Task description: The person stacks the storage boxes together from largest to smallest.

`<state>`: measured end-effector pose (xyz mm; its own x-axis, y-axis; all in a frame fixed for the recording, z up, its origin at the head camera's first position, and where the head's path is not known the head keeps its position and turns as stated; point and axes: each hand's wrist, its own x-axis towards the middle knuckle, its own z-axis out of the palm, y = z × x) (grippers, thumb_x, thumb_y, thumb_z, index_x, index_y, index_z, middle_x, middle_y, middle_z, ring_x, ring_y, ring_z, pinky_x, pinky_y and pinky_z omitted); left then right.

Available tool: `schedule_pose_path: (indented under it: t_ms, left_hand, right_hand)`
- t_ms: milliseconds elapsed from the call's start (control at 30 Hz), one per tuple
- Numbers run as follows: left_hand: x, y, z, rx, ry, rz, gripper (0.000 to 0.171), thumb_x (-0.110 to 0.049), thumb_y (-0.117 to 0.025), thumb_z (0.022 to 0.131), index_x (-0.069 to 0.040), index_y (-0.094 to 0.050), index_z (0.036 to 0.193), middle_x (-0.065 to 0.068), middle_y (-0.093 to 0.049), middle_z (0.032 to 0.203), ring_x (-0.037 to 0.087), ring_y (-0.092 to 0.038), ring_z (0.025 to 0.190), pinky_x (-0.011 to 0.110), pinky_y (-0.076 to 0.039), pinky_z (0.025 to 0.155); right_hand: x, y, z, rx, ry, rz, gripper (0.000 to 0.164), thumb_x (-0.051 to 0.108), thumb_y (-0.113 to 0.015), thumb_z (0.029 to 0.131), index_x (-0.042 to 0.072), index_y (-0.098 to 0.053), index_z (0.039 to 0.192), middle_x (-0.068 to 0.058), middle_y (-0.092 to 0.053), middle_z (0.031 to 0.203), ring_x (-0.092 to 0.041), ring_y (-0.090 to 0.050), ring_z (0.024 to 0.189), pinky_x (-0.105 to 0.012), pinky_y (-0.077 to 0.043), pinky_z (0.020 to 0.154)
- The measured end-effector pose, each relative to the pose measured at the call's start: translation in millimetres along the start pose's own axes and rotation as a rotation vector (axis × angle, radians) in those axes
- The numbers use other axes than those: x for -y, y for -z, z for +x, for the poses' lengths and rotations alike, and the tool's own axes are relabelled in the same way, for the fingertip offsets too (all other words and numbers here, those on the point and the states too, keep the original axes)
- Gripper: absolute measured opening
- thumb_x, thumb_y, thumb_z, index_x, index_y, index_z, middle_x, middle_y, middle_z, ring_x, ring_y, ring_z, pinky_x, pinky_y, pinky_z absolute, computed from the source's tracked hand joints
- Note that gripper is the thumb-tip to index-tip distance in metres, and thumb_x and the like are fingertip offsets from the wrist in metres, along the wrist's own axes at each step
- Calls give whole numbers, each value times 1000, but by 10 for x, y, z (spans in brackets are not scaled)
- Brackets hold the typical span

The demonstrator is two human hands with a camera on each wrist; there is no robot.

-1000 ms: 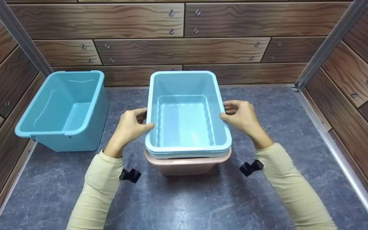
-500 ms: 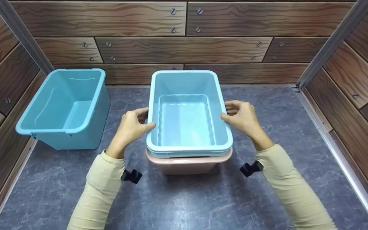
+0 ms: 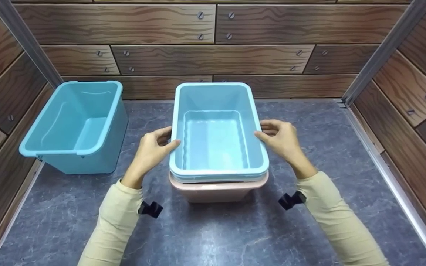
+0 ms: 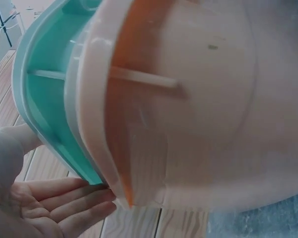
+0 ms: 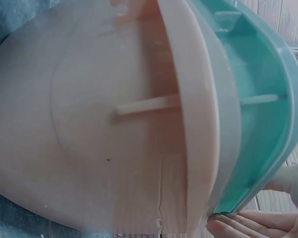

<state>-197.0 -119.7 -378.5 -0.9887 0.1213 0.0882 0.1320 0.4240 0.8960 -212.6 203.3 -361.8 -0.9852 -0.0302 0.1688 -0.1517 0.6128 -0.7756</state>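
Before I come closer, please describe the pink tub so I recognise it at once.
On the dark marbled surface, find the stack between the left hand and right hand. Its lowest piece is the pink tub, the only pink one; the top tub and separate bin are blue.

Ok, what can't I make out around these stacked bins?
Head view: inside the pink bin, covered by the top blue bin.
Left wrist: what's below the pale middle rim, hidden by the pink bin.
Right wrist: a dark fleck on the pink bin, too small to identify.
Head view: left sleeve, cut off by bottom edge.
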Motion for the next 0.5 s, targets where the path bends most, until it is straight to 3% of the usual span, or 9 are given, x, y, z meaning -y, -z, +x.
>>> schedule_pose_path:
  t_ms: [167, 400, 500]
  left_hand:
    - [54, 2, -37, -16, -6, -87, 44, -16, -61, 94, 4, -53, 133, 24, -60, 131, 33, -62, 120, 42, -53, 100]
    - [145, 16, -51, -103, -38, -114, 34, -11, -56, 96, 5, -60, 125, 24, -64, 125, 33, -64, 116, 40, -54, 99]
    - [181, 17, -50, -136, -41, -120, 32, -9, -57, 95, 7, -61, 123, 26, -65, 123, 35, -64, 115, 32, -55, 96]
  right_hand:
    - [15, 1, -36, -54, 21, -11, 36, 6, -70, 85, -11, -63, 116, -31, -68, 109, -41, -70, 98, -37, -60, 84]
    - [103, 49, -89, -143, 57, 28, 26, 3, -71, 83, -9, -68, 105, -29, -71, 99, -38, -71, 90, -14, -57, 74]
    - [136, 65, -109, -159, 79, 37, 23, 3, -70, 83, -8, -69, 104, -27, -72, 97, -26, -72, 84, -9, -54, 72]
